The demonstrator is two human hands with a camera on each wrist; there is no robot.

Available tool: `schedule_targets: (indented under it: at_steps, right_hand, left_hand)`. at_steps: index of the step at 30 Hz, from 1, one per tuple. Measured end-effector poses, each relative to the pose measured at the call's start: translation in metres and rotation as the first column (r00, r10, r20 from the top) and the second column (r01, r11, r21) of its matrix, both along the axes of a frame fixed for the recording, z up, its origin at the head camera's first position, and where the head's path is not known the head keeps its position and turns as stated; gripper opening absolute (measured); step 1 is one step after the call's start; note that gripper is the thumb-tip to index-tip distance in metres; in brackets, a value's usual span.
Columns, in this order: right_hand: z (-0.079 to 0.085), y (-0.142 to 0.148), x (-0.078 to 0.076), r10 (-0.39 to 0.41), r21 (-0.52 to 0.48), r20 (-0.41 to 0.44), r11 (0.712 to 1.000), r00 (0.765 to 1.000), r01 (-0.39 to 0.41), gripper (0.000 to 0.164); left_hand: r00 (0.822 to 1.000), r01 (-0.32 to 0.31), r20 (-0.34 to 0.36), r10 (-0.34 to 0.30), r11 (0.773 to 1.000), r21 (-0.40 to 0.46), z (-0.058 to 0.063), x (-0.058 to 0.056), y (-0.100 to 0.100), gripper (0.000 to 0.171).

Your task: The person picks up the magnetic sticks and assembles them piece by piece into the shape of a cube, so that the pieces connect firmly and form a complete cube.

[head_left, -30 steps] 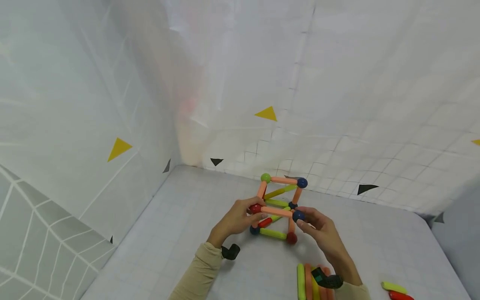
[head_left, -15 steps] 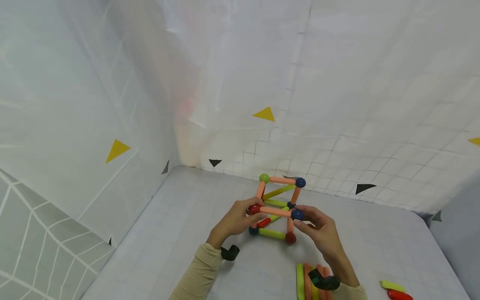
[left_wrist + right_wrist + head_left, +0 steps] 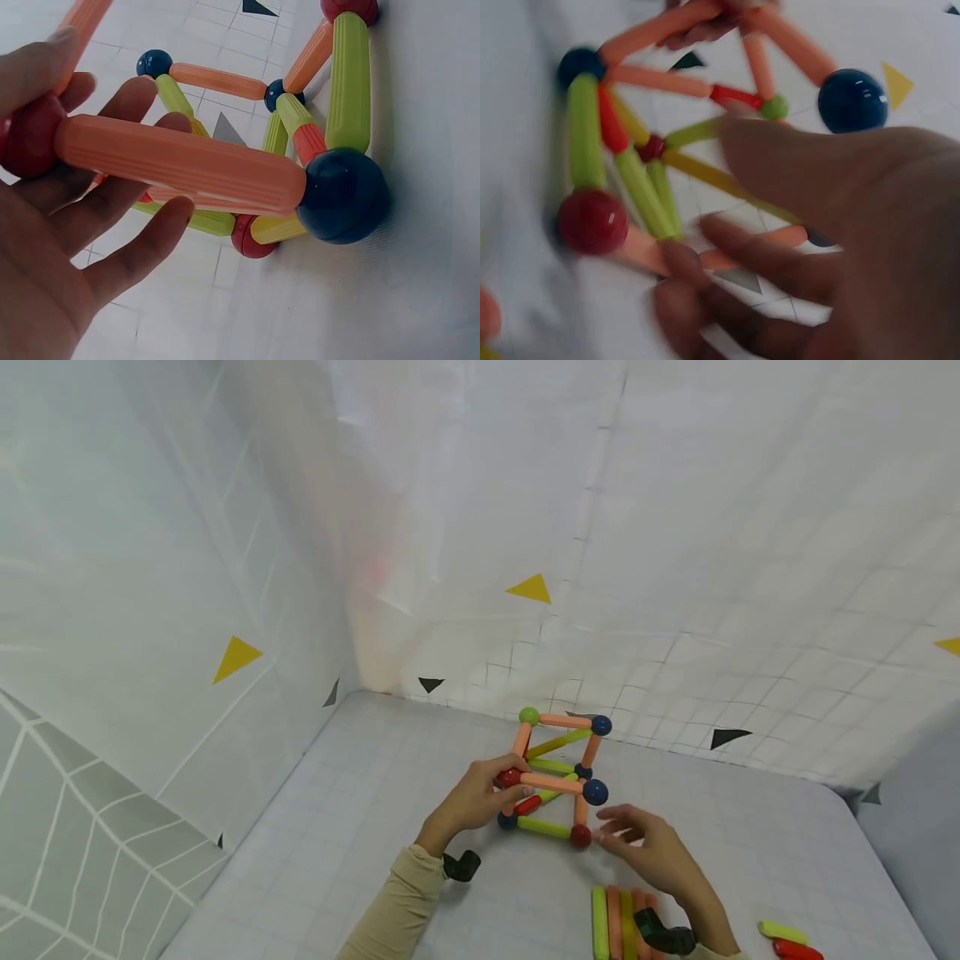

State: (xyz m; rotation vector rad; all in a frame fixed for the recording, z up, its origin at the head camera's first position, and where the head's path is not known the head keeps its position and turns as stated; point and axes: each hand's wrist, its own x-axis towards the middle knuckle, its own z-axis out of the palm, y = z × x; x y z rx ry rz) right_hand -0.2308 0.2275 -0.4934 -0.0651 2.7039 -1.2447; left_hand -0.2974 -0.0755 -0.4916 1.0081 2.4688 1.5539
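Observation:
A frame of coloured magnetic rods and balls stands on the table, with orange rods and lime rods joined at the balls. My left hand holds the red ball at the frame's upper front left corner, thumb and fingers around it. From that ball an orange rod runs right to a blue ball, which no hand touches. My right hand is at the frame's right side, fingers loosely bent and holding nothing. Its fingertips are close to the lower red ball.
Several loose rods lie side by side in front of the frame, partly under my right wrist. Farther right are a lime rod and a red rod. A white sheet wall rises behind the table.
My right hand has let go of the upper blue ball and moved down and slightly right, toward the lower red ball. The left hand and the frame stay in place.

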Motion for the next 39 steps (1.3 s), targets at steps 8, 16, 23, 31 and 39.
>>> schedule_targets:
  at_steps: [8, 16, 23, 31, 39]
  right_hand:
    - [-0.009, -0.016, 0.015, 0.062, 0.365, 0.248, 0.918, 0.967, -0.153, 0.048]
    - [-0.017, -0.03, 0.019, 0.043, 0.393, 0.256, 0.908, 0.966, -0.145, 0.042]
    - [-0.019, -0.02, 0.009, 0.104, 0.156, 0.165, 0.979, 0.981, -0.13, 0.029]
    - [-0.006, -0.016, 0.006, -0.13, -0.078, -0.129, 0.99, 0.983, 0.12, 0.032]
    - [-0.009, -0.024, 0.007, -0.268, -0.14, -0.336, 0.962, 0.903, 0.234, 0.033]
  left_hand:
    - [1.0, -0.015, -0.025, 0.015, 1.0, -0.001, -0.002, -0.001, 0.001, 0.021]
    - [0.998, -0.057, -0.004, 0.057, 0.998, 0.021, -0.005, 0.001, 0.003, 0.02]
    - [0.997, -0.065, 0.044, 0.061, 0.995, 0.073, -0.004, 0.002, 0.005, 0.024]
    - [0.997, -0.065, 0.054, 0.06, 0.992, 0.106, -0.008, 0.001, 0.007, 0.022]
    - [0.996, -0.051, 0.086, 0.039, 0.988, 0.148, -0.011, 0.0, 0.008, 0.02]
